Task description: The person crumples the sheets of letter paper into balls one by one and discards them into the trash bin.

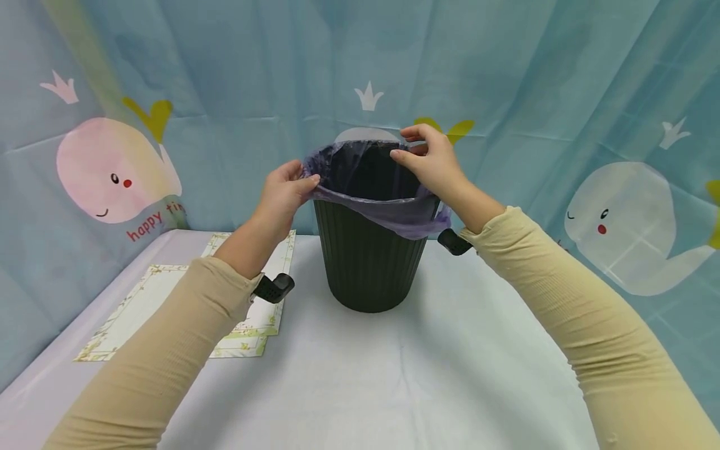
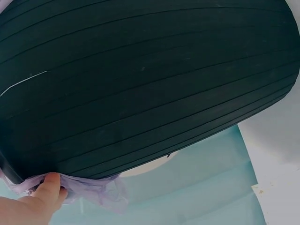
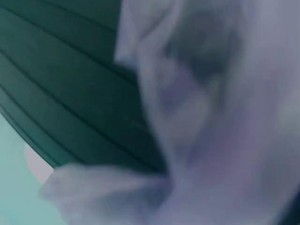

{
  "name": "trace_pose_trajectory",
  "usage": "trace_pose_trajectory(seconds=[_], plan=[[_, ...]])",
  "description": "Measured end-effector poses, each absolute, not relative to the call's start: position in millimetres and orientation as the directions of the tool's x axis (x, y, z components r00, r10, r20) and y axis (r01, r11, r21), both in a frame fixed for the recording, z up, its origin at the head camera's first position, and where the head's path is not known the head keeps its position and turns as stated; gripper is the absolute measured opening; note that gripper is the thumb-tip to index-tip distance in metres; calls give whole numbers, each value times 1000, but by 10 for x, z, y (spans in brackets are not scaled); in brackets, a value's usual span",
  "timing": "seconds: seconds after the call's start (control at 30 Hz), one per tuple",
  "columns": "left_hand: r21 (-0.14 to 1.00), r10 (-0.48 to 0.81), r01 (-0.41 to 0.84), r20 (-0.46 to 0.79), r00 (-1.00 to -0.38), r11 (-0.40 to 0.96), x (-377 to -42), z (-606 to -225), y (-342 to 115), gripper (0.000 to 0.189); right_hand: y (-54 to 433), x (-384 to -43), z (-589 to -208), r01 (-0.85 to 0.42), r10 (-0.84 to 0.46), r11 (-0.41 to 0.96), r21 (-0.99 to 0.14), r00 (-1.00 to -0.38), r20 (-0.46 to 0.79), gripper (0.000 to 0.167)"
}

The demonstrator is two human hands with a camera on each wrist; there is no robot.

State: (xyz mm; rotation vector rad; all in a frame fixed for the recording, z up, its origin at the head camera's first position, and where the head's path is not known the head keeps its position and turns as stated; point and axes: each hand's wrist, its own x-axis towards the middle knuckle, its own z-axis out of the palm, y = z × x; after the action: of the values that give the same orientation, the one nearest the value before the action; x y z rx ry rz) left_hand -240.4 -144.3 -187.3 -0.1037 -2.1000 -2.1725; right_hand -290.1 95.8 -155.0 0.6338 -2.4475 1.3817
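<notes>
A dark green ribbed trash can [image 1: 368,269] stands upright, its mouth lined with a thin purple trash bag [image 1: 402,219]. The bag's edge folds over the rim and droops loosely down the front right side. At the left of the rim, my left hand [image 1: 284,195] pinches the bag, thumb outside; the left wrist view shows the thumb [image 2: 48,190] pressing the film near the can's lip. My right hand [image 1: 434,161] hovers at the back right of the rim, thumb and fingers apart. In the right wrist view, blurred bag film [image 3: 220,154] covers much of the can's ribbed side.
White sheets of paper [image 1: 275,269] with floral borders lie overlapping on the white-covered table [image 1: 349,375], left of the can. A light blue curtain [image 1: 253,75] with whale prints hangs behind and along both sides.
</notes>
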Motion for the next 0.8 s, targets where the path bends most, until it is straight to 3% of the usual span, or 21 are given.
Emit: trace_pose_trajectory(seconds=[0.23, 0.6, 0.8], plan=[[986, -45, 154, 157, -987, 60, -2408, -1952, -1488, 71, 1052, -2764, -1610, -598, -236, 375, -709, -801, 551, 33], [920, -175, 392, 390, -904, 21, -2209, -2159, -1579, 56, 1128, -2435, -1846, -862, -223, 166, -479, -506, 833, 18], [908, -169, 410, 419, -892, 86, -2009, -2284, -1747, 50, 1112, -2278, -2022, -908, -201, 79, -411, -419, 886, 17]])
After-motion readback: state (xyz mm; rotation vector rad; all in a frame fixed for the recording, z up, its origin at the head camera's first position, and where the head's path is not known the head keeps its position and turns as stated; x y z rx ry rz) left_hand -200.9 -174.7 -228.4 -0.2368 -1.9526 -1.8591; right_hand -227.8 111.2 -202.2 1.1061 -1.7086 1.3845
